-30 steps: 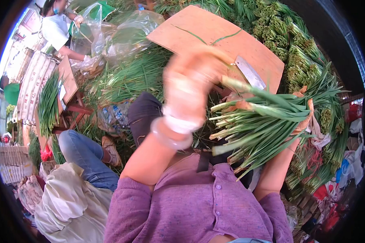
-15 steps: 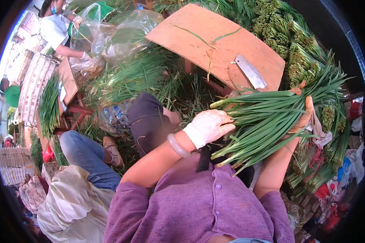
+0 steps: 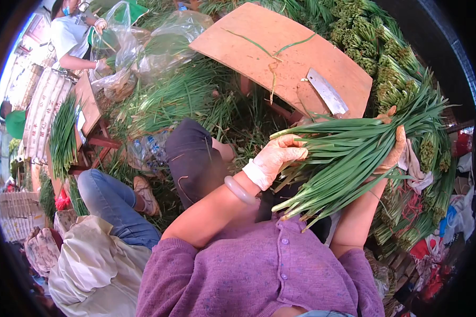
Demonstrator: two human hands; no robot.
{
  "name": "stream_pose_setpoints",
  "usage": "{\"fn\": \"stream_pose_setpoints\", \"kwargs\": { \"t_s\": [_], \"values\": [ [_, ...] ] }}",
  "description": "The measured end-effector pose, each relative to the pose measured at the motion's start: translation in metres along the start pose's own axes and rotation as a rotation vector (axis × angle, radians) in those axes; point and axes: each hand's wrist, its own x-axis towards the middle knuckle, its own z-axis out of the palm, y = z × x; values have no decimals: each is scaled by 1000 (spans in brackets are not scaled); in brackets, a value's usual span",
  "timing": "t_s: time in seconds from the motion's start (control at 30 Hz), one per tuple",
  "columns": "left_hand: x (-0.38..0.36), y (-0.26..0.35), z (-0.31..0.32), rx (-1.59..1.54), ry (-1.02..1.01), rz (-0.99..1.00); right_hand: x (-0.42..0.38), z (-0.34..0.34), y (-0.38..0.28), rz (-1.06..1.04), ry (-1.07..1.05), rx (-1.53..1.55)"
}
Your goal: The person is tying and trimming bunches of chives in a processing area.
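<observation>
A big loose bunch of garlic chives [image 3: 349, 153] lies across in front of my chest, pale stem ends to the left, leaf tips to the upper right. Wrapped round its leafy part is my right hand [image 3: 395, 145], in a stained thin glove, with the leaves covering much of it. At the stem end my left hand [image 3: 280, 158], in a whitish glove, has its fingers curled in at the upper stems; the fingertips are partly hidden. Beyond the bunch, a cleaver [image 3: 328, 92] rests on a wooden board [image 3: 280, 47] with a few stray leaves.
Tied chive bundles [image 3: 399, 79] are stacked along the right. Loose chives [image 3: 164, 100] cover the ground ahead, near clear plastic bags [image 3: 172, 39]. A co-worker [image 3: 71, 37] handles a bag at upper left. Someone's jeans-clad leg [image 3: 116, 206] is close on my left.
My left hand has turned and shifted slightly, its fingers now curled at the upper stems. The bunch has tilted a little. The co-worker's lower hand has moved slightly.
</observation>
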Motion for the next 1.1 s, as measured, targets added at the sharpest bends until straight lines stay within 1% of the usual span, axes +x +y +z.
{"fn": "stream_pose_setpoints", "kwargs": {
  "t_s": [0.07, 0.1, 0.13, 0.17, 0.2, 0.23, 0.3, 0.33, 0.37, 0.4, 0.43, 0.5, 0.57, 0.63, 0.67, 0.7, 0.73, 0.77, 0.83, 0.87, 0.9, 0.97, 1.0, 1.03, 1.07, 1.1],
  "values": [
    [-1, 1, 0, 99, 35, -109, 1, 1, 0, -14, 13, -14],
    [-2, 4, -3, 99, 35, -109, 2, 3, 1, -27, 24, -28],
    [-2, 8, -9, 223, -97, -172, 1, 7, -2, -26, 26, -28],
    [-5, 12, -14, 345, -229, -237, 1, 14, -6, -38, 102, -56],
    [-10, 18, -15, 510, -182, -268, 0, 17, -8, -49, 179, -84],
    [-17, 29, -16, 617, -167, -295, 1, 11, -14, -49, 182, -84],
    [-26, 40, -44, 1006, -122, -358, 4, -11, -38, -91, 50, -108],
    [-34, 44, -63, 1320, -71, -127, 4, -14, -50, -70, 10, -53],
    [-41, 51, -66, 1618, -17, 125, 3, -8, -52, -77, 15, -57],
    [-42, 53, -64, 1354, 74, 61, 2, 0, -49, -147, 102, -99],
    [-42, 49, -58, 1353, 73, 58, 2, 4, -47, -214, 189, -139],
    [-46, 54, 3, 1165, -52, 70, 5, -4, -41, -188, 173, -166],
    [-36, 43, 29, 1330, -264, 235, 10, -9, -32, -93, 54, -204],
    [-4, 0, 16, 1322, -311, 851, 8, -4, -22, -58, 37, -154],
    [3, -4, 18, 1303, -334, 800, 8, -5, -18, -23, -23, -120],
    [-2, 9, 29, 1304, -333, 802, 7, -6, -15, 11, -81, -85],
    [-9, 24, 39, 992, -290, 646, 5, -7, -12, 0, -23, -60],
    [-13, 39, 42, 682, -244, 487, 2, -8, -11, 2, -20, -60],
    [-6, 73, 21, 270, -158, 715, -5, -11, -11, -32, 16, -40],
    [-8, 95, 16, 69, -90, 775, -7, -23, -17, 39, -99, 37],
    [-14, 113, 12, -133, -22, 831, -10, -24, -20, 39, -101, 39],
    [-28, 125, 0, 649, 37, 572, -12, -25, -24, 20, 30, 21],
    [-31, 123, 6, 978, 7, 357, -9, -30, -26, 53, -115, 51],
    [-20, 105, -25, 1402, -232, 501, -8, -34, -27, 49, -110, 52],
    [-23, 93, -26, 1702, -258, 323, -7, -31, -27, 36, -75, 36],
    [-22, 78, -29, 1791, -307, 196, -6, -28, -27, 27, -43, 19]
  ]
}}
